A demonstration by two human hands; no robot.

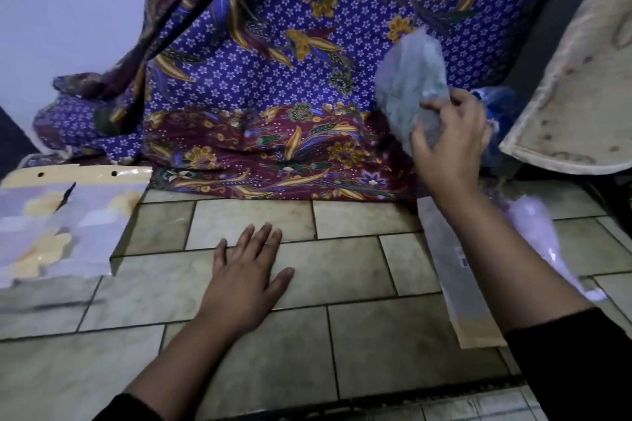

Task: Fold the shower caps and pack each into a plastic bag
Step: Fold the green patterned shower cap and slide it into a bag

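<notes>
Against the lower right of the batik cloth [260, 61], right hand [444, 143] grips a crumpled, translucent grey shower cap [410, 79], fingers curled round its lower end; the cap stands up off the floor, loose and unfolded, blurred by motion. Left hand [246, 270] lies flat in front of the cloth's hem, palm down on the tiled floor [342, 335], fingers straight and spread, holding nothing. Under the right forearm, just in front of the cloth's right corner, a long clear plastic bag [458, 290] lies flat; whether its mouth is open cannot be told. To the right of that corner, a pale lilac bundle [533, 222], possibly more caps. Left of the hem, a flat pack with a yellow punched header [61, 215]. Blue plastic [499, 106] sits behind the right hand, beside the cloth's right edge. Judged step: fetching a fresh cap, folding not yet begun. Next move likely calls for bringing the cap down onto the bare tiles by the left hand, spreading it flat, and using both hands to fold it narrow enough for the bag. Thin film, likely to spring back unless pressed.
</notes>
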